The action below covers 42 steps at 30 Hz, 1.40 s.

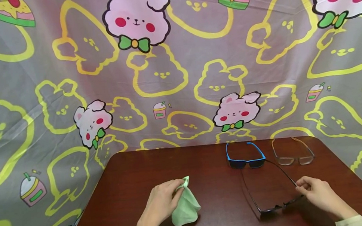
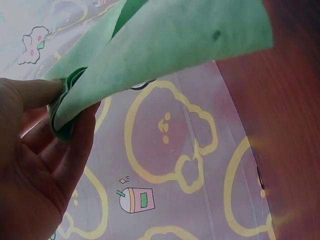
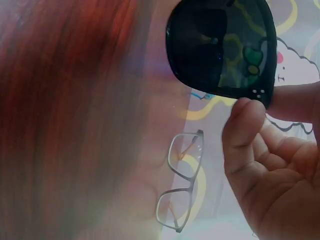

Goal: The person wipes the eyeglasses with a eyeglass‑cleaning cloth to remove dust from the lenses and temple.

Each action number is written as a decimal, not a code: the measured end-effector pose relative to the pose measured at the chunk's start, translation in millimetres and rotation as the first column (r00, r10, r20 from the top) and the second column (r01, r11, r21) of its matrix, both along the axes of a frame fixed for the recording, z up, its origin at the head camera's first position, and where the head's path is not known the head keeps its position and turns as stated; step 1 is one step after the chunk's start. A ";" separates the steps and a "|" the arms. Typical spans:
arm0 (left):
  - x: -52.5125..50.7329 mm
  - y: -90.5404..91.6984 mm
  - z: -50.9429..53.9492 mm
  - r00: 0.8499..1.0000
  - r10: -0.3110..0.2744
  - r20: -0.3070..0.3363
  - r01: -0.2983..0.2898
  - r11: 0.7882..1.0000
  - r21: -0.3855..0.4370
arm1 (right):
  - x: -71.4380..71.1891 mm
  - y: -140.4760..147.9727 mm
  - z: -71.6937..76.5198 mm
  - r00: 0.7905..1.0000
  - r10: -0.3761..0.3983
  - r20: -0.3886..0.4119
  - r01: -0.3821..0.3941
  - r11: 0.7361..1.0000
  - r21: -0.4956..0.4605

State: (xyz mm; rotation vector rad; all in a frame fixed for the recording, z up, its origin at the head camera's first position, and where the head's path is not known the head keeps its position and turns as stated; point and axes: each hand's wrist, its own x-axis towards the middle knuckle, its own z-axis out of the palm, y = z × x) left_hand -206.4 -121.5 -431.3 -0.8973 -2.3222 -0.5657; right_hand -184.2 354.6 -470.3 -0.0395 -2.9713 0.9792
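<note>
Between thumb and fingers, my left hand [image 1: 162,202] pinches the gathered top of a light green cloth [image 1: 184,207], which hangs down over the table. The left wrist view shows the folded cloth [image 2: 170,50] caught at its edge by the thumb and fingertips. My right hand [image 1: 319,193] pinches a pair of black sunglasses [image 1: 270,210] at one corner of the frame. Their temples point away from me. In the right wrist view, one dark lens [image 3: 220,47] shows close up, with thumb and finger on its corner near small silver dots.
Toward the back right of the brown table [image 1: 135,179] lie blue-framed sunglasses [image 1: 246,163] and, beside them, clear-lensed glasses [image 1: 295,160] with orange-brown temples. A patterned curtain [image 1: 168,61] with rabbit faces surrounds the table at the back and sides.
</note>
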 end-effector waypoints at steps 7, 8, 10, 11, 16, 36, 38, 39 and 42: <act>-7.9 3.1 -5.0 0.994 0.035 0.104 -0.031 0.999 -0.040 | 0.1 0.7 -8.2 0.995 -0.010 0.097 0.017 0.997 -0.069; -10.1 3.8 -6.5 0.992 0.046 0.114 -0.040 0.998 -0.053 | -0.3 0.7 -9.0 0.995 -0.011 0.101 0.018 0.997 -0.076; -16.2 5.5 -10.2 0.990 0.063 0.127 -0.053 0.996 -0.077 | -0.7 0.7 -9.8 0.995 -0.010 0.098 0.018 0.997 -0.075; -19.6 6.6 -12.1 0.989 0.069 0.131 -0.057 0.994 -0.091 | -0.6 1.0 -10.0 0.995 -0.010 0.095 0.017 0.997 -0.072; -40.5 12.6 -21.4 0.985 0.101 0.143 -0.078 0.985 -0.154 | 0.9 2.1 -11.8 0.997 -0.007 0.082 0.013 0.997 -0.074; -84.9 11.8 -52.0 0.944 0.246 0.222 -0.165 0.930 -0.328 | -2.2 0.2 -3.1 0.996 0.013 0.089 -0.016 0.999 0.027; -85.6 11.0 -54.5 0.936 0.255 0.241 -0.163 0.924 -0.346 | -5.3 0.9 1.9 0.997 0.020 0.074 -0.025 0.997 0.072; -86.0 10.7 -55.5 0.932 0.260 0.251 -0.161 0.921 -0.356 | -6.6 0.9 4.8 0.998 0.021 0.066 -0.027 0.995 0.093; -87.0 8.6 -55.2 0.918 0.255 0.303 -0.137 0.922 -0.362 | -10.3 -0.4 13.8 0.999 0.041 0.029 -0.045 0.990 0.136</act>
